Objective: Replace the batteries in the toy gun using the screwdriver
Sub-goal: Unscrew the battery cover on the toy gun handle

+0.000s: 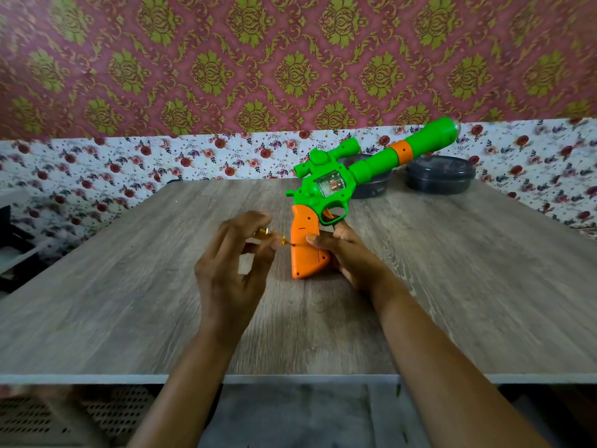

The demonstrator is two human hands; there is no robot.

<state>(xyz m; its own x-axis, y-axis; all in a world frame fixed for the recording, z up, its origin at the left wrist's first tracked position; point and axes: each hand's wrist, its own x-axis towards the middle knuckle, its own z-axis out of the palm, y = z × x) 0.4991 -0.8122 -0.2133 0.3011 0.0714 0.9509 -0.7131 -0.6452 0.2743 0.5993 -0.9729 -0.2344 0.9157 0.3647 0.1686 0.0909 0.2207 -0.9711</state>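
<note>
Right hand (347, 250) grip clamped on toy gun (326, 185) handle; left hand (232, 263) grip pinches screwdriver (274, 238), tip touching handle

Light: bright, even | shadows: soft, under both hands on the table (129, 302) | blur: left hand (232, 263) smeared | edges: wallpaper (193, 59) bowed, soft

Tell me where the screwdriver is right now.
In the head view the screwdriver is held in the left hand, left of centre above the table, its tip at the toy gun's orange grip.
</note>
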